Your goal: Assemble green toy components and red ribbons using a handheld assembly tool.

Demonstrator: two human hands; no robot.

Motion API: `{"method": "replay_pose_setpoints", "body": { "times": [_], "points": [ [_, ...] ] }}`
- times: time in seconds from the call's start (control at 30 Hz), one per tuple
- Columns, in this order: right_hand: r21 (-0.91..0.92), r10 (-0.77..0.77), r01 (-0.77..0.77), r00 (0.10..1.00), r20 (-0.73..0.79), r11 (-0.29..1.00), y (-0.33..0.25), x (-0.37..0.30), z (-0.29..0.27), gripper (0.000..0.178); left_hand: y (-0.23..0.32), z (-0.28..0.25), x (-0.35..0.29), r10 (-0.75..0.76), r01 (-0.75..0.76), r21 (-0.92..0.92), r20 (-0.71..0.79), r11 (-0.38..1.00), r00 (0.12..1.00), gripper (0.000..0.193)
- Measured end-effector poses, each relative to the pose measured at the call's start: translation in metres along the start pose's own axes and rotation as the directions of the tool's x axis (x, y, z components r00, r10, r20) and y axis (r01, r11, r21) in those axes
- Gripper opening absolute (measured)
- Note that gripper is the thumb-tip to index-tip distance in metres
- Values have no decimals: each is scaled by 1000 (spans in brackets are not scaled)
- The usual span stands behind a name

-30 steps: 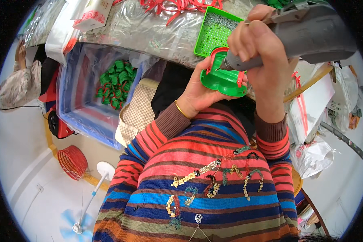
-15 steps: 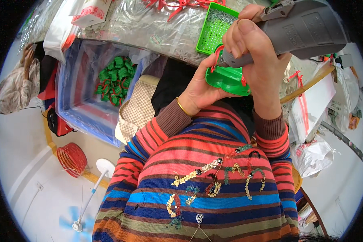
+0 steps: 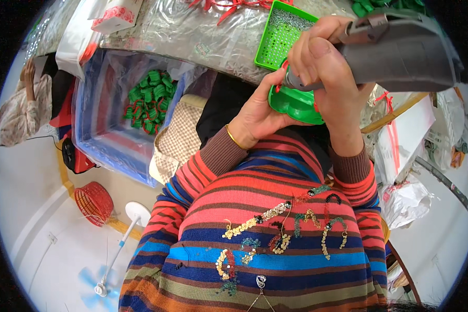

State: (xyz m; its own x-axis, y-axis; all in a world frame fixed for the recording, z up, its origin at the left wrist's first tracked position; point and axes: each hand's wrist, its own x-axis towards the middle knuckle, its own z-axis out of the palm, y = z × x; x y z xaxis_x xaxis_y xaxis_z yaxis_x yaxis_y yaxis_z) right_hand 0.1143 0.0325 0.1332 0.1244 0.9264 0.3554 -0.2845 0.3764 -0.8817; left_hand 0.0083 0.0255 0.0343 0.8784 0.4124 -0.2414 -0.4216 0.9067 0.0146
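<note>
My left hand [image 3: 255, 114] is closed on a green scalloped plastic piece [image 3: 298, 106], keeping it in front of my chest near the table edge. A red strap [image 3: 284, 66] is at its upper left side, and a little more red shows at its right end. Wrapped round the front of a grey electric screwdriver [image 3: 400, 58], my right hand [image 3: 334, 70] keeps the tool nearly level. The screwdriver's nose reaches the strap's end on the green piece, but its tip is hidden. Just beyond the hands stands a bright green perforated basket [image 3: 271, 52] with small silvery screws [image 3: 291, 21] in it.
Below the table edge at left, a blue crate [image 3: 96, 138] with a plastic liner holds several green-and-red pieces [image 3: 152, 99]. Red straps [image 3: 234, 5] and more green pieces [image 3: 385, 6] lie on the plastic-covered table [image 3: 182, 36]. Another person's arm [image 3: 31, 93] shows far left.
The screwdriver has rolled slightly and its rear end has dropped a little. The green piece and both hands have shifted slightly right and nearer. Green pieces at the top right have come into fuller view.
</note>
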Motion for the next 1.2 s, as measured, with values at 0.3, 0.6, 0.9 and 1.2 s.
{"method": "replay_pose_setpoints", "body": {
  "times": [0.3, 0.6, 0.9, 1.2],
  "points": [
    [260, 35, -120, 950, 309, 958, -41, 25, -26, 20, 21, -7, -16, -7, 0, 64, 117, 998, 993, 60],
    [-301, -12, 13, 1000, 4, 954, -53, 40, -42, 47, 128, -132, -170, 715, -661, 288, -398, 693, 575, 63],
    [-645, -363, 227, 928, -85, 730, -75, 25, -78, 70, 138, -125, -132, 980, -15, 988, -151, 154, 133, 49],
    [-794, -335, -266, 799, -499, 547, -80, 58, -221, 25, 69, -23, -56, 869, -378, 909, 36, 176, 493, 17]
  ]
}}
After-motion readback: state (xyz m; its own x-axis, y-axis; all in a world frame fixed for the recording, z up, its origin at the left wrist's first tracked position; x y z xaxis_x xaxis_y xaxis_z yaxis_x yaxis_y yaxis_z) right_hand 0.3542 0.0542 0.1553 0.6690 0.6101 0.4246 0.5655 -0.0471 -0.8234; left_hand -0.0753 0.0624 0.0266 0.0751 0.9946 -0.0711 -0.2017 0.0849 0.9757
